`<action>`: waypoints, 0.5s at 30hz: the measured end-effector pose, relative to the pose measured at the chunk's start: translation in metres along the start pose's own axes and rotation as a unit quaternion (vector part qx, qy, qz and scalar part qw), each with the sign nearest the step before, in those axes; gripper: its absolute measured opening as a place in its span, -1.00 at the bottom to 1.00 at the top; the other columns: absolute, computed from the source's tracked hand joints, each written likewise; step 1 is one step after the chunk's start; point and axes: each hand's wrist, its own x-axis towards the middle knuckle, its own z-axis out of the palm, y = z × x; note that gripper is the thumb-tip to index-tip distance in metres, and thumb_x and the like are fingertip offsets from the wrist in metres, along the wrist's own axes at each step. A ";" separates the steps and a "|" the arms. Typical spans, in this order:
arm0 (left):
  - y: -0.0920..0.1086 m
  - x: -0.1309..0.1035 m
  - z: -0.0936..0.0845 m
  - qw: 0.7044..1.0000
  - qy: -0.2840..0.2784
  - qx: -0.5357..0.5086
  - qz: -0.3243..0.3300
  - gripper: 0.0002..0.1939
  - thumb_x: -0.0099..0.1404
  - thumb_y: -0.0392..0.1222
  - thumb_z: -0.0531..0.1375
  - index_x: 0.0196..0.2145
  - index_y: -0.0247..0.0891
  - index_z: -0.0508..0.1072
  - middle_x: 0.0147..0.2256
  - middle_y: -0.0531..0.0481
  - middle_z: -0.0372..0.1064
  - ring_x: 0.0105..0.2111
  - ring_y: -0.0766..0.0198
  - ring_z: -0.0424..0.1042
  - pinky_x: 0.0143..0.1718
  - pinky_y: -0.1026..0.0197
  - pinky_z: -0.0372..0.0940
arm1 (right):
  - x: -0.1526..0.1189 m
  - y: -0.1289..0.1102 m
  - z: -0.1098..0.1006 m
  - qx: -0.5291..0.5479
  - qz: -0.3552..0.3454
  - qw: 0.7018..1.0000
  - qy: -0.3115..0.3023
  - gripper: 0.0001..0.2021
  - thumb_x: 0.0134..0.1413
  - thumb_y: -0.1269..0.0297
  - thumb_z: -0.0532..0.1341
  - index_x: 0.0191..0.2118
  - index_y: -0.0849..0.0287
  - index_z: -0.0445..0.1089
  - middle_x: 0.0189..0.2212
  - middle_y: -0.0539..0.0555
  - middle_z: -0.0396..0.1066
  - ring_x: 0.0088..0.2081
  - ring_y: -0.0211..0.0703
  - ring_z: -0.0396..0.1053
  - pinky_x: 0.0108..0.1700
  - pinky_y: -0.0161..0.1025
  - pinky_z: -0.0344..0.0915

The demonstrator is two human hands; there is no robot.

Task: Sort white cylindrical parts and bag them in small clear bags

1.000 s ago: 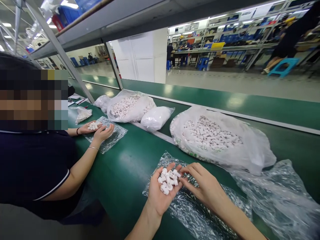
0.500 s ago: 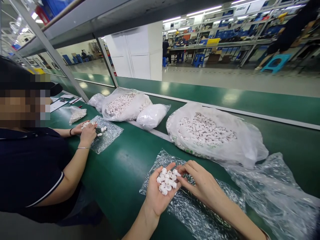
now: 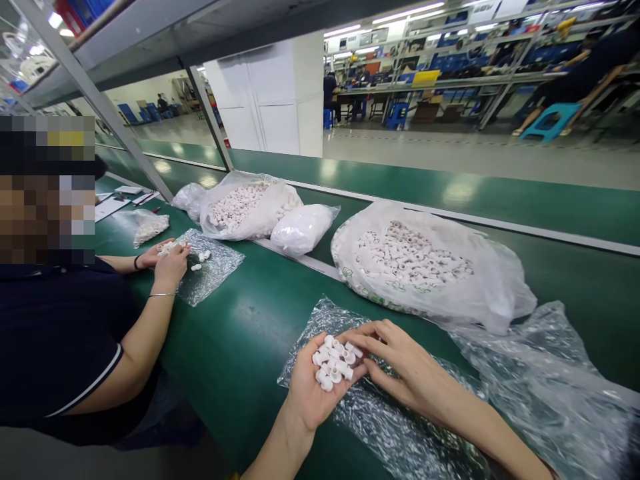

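Observation:
My left hand (image 3: 311, 390) is cupped palm up around a small heap of white plastic fittings (image 3: 333, 363), short tubes with a flared end. At the heap's right edge, my right hand (image 3: 400, 363) has its fingers curved and its thumb apart from them. Its fingertips reach the outermost fitting and the left fingertips; I see no piece held clear of the heap. Both hands are above a crinkled clear plastic bag (image 3: 395, 427) lying on the green bench (image 3: 240, 353). Beyond them, a large open bag (image 3: 500, 287) bulges with similar white fittings.
To the left, a co-worker (image 3: 60, 340) handles white pieces over another clear plastic sheet (image 3: 220, 263). A second filled bag (image 3: 277, 187) and a closed white bag (image 3: 305, 230) lie along the bench. More clear film (image 3: 565, 380) spreads at right. A metal shelf (image 3: 240, 33) hangs overhead.
My right fingers have opened slightly and extended over the heap's far edge, while the thumb has shifted a little down. The left hand still cups the fittings. The view has shifted slightly.

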 end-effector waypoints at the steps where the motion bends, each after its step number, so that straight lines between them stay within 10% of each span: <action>1: 0.000 0.000 -0.001 1.000 0.006 0.006 -0.003 -0.62 0.40 -0.13 0.04 -0.02 -0.52 0.40 -0.02 -0.30 0.44 0.04 0.04 0.40 0.13 -0.05 0.25 | 0.000 0.001 -0.001 0.004 0.001 1.000 -0.005 -0.59 0.31 0.31 0.06 0.23 -0.13 0.18 0.01 0.11 0.32 -0.01 -0.02 0.31 -0.11 -0.10 0.40; 10: -0.003 0.000 0.002 0.998 -0.013 0.057 -0.024 -0.55 0.39 -0.12 0.01 0.07 -0.55 0.35 0.04 -0.34 0.40 0.13 -0.06 0.31 0.14 -0.11 0.23 | -0.002 0.005 -0.002 0.008 0.002 1.000 -0.003 -0.69 0.32 0.21 0.07 0.13 -0.10 0.30 -0.10 0.10 0.36 -0.13 -0.05 0.37 -0.20 -0.13 0.41; 15: -0.001 0.002 -0.001 0.999 0.006 0.046 -0.002 -0.54 0.39 -0.12 0.03 0.12 -0.50 0.30 0.13 -0.35 0.31 0.19 -0.06 0.24 0.17 -0.10 0.20 | 0.000 0.001 -0.009 0.184 0.078 0.979 0.029 -0.77 0.30 0.13 0.11 0.00 0.03 0.32 -0.14 0.09 0.40 -0.17 -0.10 0.40 -0.14 -0.14 0.41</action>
